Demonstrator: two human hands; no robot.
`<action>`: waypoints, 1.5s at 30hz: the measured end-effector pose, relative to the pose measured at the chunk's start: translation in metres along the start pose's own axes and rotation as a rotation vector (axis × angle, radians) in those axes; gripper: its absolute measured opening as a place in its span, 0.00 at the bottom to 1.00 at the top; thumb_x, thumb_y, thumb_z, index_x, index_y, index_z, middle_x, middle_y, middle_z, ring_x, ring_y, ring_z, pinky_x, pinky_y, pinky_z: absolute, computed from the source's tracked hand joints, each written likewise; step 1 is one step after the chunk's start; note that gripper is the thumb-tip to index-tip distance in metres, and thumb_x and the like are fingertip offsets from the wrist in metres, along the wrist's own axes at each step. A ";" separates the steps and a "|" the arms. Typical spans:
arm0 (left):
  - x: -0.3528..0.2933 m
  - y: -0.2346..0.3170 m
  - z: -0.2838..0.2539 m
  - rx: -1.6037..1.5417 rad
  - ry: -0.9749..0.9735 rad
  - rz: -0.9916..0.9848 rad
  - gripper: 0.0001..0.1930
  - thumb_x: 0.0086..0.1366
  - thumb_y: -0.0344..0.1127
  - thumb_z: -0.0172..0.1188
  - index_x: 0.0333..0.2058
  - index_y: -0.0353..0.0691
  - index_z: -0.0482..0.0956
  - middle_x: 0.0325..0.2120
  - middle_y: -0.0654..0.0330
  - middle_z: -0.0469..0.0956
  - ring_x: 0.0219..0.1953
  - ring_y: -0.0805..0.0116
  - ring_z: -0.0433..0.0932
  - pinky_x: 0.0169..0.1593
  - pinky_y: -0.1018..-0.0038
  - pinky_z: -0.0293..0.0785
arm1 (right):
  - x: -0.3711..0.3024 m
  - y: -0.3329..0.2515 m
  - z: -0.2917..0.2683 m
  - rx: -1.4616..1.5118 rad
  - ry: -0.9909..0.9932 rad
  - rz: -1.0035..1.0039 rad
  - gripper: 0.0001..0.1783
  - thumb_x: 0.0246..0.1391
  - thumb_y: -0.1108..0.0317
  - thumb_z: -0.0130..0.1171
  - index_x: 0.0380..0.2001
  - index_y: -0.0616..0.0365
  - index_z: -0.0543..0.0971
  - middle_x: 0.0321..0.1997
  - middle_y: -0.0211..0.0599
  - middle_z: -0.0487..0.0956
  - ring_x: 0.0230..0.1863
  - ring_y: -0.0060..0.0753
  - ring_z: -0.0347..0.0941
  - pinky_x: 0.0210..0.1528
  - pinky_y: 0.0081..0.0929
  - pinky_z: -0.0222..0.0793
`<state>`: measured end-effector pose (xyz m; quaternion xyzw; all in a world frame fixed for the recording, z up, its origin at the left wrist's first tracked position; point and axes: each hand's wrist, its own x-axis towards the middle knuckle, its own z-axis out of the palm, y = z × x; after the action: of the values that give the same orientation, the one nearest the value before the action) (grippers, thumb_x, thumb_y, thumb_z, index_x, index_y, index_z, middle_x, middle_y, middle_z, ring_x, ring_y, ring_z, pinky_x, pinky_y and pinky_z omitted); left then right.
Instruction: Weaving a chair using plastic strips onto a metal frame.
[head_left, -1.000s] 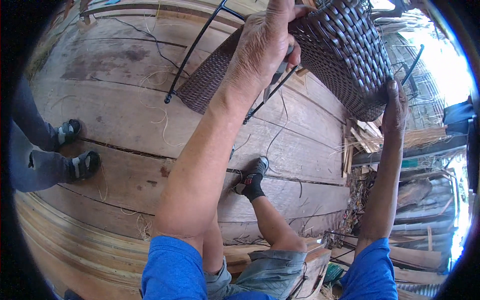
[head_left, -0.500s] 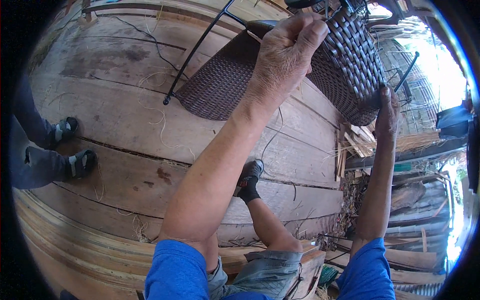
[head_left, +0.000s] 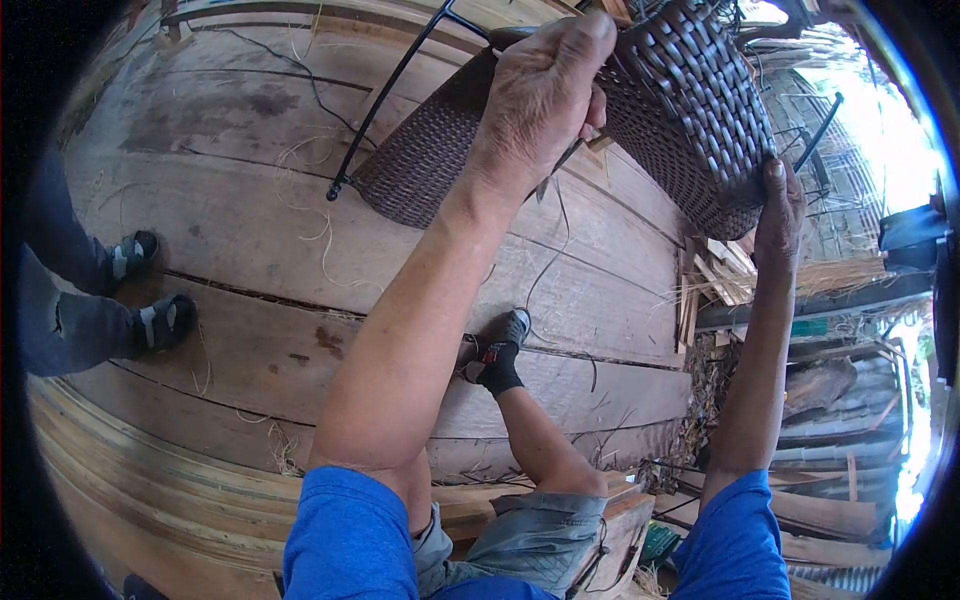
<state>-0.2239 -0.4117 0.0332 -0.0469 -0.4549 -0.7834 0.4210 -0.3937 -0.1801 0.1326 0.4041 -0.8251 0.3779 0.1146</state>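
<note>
A dark brown woven wicker chair (head_left: 690, 110) on a thin black metal frame (head_left: 385, 110) is tipped over a plank floor in front of me. My left hand (head_left: 545, 90) is closed over the frame bar at the top of the weave, with a thin tool or strand sticking out below the fingers. My right hand (head_left: 778, 205) presses against the lower right edge of the woven panel, fingers wrapped on its rim. Both my forearms reach up from blue sleeves.
Worn wooden floor planks (head_left: 250, 210) carry loose pale strands (head_left: 320, 230). Another person's legs in dark trousers and sandals (head_left: 150, 320) stand at the left. My own foot in a black sock and sandal (head_left: 495, 360) is below the chair. Wood scraps (head_left: 700, 290) and straw lie at the right.
The chair and both my hands have shifted right and slightly down in view. My left hand keeps its grip on the frame bar; my right hand has slid lower along the woven edge.
</note>
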 end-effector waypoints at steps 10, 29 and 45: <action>-0.007 -0.004 -0.002 0.025 -0.064 0.114 0.18 0.63 0.49 0.58 0.39 0.39 0.78 0.25 0.68 0.75 0.25 0.84 0.72 0.26 0.85 0.70 | -0.006 -0.004 -0.003 0.018 -0.016 0.003 0.29 0.58 0.47 0.52 0.47 0.65 0.75 0.39 0.32 0.75 0.42 0.23 0.66 0.51 0.24 0.59; -0.198 0.053 0.006 0.286 0.190 0.074 0.21 0.64 0.44 0.58 0.51 0.39 0.72 0.38 0.62 0.72 0.29 0.81 0.69 0.28 0.83 0.67 | -0.181 -0.063 -0.048 0.031 -0.420 0.185 0.34 0.45 0.47 0.66 0.47 0.63 0.74 0.34 0.31 0.76 0.38 0.23 0.69 0.45 0.23 0.65; -0.332 0.065 -0.030 0.613 -0.316 -0.338 0.30 0.49 0.36 0.69 0.52 0.47 0.71 0.51 0.52 0.70 0.49 0.51 0.75 0.47 0.66 0.74 | -0.326 -0.074 -0.053 -0.415 -0.611 0.067 0.18 0.44 0.80 0.55 0.42 0.61 0.76 0.47 0.45 0.76 0.54 0.49 0.69 0.59 0.41 0.60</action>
<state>0.0437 -0.2447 -0.0921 0.0368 -0.7287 -0.6524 0.2049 -0.1335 0.0177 0.0470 0.4392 -0.8931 0.0679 -0.0697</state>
